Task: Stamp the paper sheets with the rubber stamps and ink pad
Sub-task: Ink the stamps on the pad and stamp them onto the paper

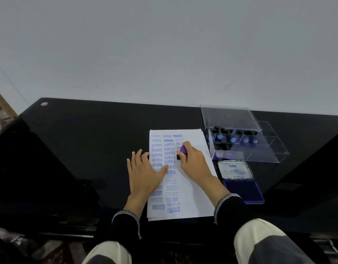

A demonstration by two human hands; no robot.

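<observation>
Head view, black glass table [88, 141], items as seen:
Paper sheets [193, 187]: small stack at centre, top sheet filled with blue imprints (SAMPLE, AIR MAIL, FRAGILE, FAX OUT, AMENDED).
Left hand [145, 172]: fingers straight and spread, lying flat across the sheets' left edge, covering some imprints.
Right hand [193, 161]: fingers curled around a purple-handled rubber stamp [183, 150], its black base down on the paper.
Ink pad [244, 189]: open, just right of the sheets, lid [235, 170] raised.
Clear stamp case [246, 141]: behind the pad, further stamps [233, 139] inside
</observation>
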